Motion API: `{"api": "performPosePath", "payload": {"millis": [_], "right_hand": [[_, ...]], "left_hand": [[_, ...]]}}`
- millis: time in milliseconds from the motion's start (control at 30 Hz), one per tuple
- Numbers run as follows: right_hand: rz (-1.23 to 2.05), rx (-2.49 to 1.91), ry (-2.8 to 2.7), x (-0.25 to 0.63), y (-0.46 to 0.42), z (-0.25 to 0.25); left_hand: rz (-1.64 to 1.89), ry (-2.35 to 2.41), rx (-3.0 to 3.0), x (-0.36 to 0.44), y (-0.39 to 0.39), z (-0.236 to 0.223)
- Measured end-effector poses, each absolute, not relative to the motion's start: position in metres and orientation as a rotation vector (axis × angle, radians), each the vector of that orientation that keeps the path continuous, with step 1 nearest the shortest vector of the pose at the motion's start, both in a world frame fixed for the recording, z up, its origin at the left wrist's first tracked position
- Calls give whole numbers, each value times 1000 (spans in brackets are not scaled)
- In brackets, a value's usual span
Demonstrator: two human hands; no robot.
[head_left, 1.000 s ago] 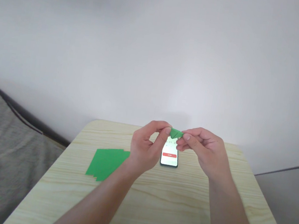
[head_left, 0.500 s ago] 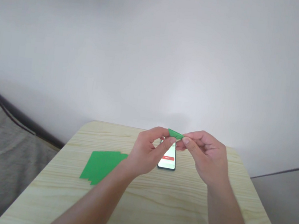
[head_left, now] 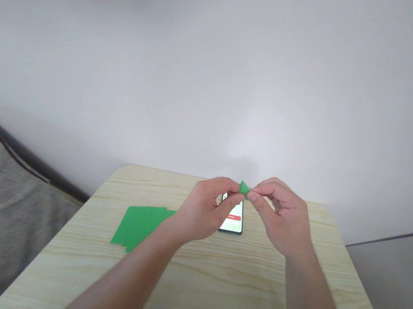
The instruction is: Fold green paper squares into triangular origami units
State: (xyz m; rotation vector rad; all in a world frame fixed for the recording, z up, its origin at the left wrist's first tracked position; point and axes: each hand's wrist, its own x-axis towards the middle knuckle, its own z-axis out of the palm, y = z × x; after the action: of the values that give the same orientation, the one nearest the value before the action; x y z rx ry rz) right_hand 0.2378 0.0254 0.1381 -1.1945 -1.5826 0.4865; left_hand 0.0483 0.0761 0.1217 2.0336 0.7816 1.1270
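Note:
A small piece of folded green paper (head_left: 244, 188) is held up above the far part of the table, its visible part a little triangle. My left hand (head_left: 209, 208) pinches its left side between thumb and forefinger. From the other side my right hand (head_left: 282, 215) grips it with thumb and fingertips, so much of the paper is covered. Behind and below the hands lies a phone (head_left: 231, 223) with a lit screen and a red button, partly hidden by my left hand. Several flat green paper sheets (head_left: 142, 224) lie stacked unevenly by my left forearm, which covers their right part.
The light wood-grain table (head_left: 227, 284) stands against a pale wall (head_left: 217, 75). To the left, grey fabric (head_left: 1, 208) with a dark edge slopes down beside the table.
The hands have drawn closer together around the folded paper. It now shows as a short upright triangle instead of a longer flat strip.

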Motion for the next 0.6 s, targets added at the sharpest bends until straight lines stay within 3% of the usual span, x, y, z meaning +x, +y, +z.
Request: {"api": "performPosePath", "payload": {"millis": [233, 600], "right_hand": [[420, -1201, -1527, 230, 24, 134], [622, -1301, -1659, 244, 22, 139]], "left_hand": [[1082, 766, 1883, 49, 74, 123], [1043, 755, 1899, 43, 77, 128]]}}
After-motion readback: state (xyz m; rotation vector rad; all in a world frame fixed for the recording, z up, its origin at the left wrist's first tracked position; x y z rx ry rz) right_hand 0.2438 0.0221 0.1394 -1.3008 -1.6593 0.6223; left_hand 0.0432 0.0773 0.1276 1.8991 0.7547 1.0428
